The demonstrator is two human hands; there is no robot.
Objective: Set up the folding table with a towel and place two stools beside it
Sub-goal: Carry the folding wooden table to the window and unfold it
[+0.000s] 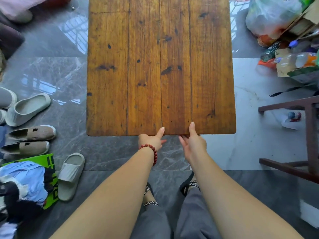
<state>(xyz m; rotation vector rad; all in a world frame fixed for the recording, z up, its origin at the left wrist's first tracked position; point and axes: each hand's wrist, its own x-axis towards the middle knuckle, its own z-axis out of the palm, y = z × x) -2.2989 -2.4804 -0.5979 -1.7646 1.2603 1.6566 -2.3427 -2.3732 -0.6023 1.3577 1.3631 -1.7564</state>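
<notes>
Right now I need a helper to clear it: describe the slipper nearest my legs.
Look left of the wooden table, down to the green box by your legs. The pale slipper lies beside its right edge. Unlike the beige knit pair beyond, it is ribbed and alone.

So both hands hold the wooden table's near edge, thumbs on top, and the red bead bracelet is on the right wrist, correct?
No: the head view shows the red bead bracelet on the left wrist. The rest holds: the left hand and right hand hold the wooden table by its near edge, thumbs on top.
</notes>
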